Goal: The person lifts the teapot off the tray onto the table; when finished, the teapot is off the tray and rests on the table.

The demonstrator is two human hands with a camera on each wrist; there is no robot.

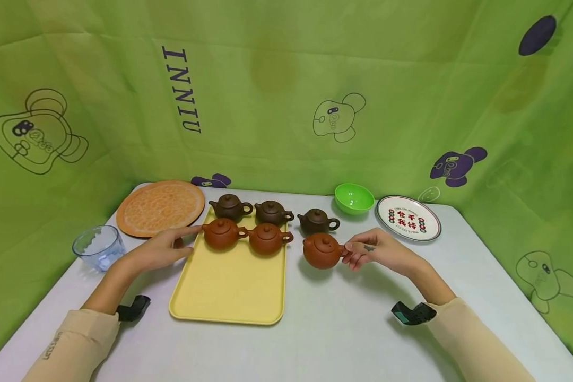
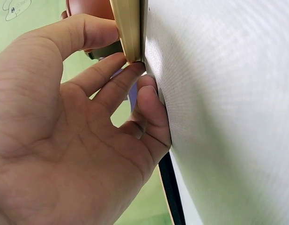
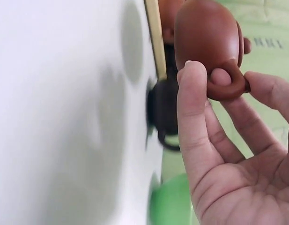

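Note:
My right hand (image 1: 374,249) pinches the handle of a reddish-brown teapot (image 1: 321,251), which is held above the table with its shadow below; one fingertip shows through the handle loop in the right wrist view. My left hand (image 1: 157,250) has its thumb and fingertips against the left edge of the yellow tray (image 1: 239,292). Two reddish-brown teapots, a left one (image 1: 221,234) and a right one (image 1: 266,240), stand side by side on the tray. Behind them are two dark brown teapots, one (image 1: 229,208) left and one (image 1: 270,213) right. A third dark teapot (image 1: 317,222) stands right of the tray.
A clear blue glass bowl (image 1: 98,248) and an orange round mat (image 1: 161,208) lie at the left. At the back right are a green bowl (image 1: 355,199) and a white plate (image 1: 408,218) with red characters. Green printed cloth (image 1: 286,106) walls the table.

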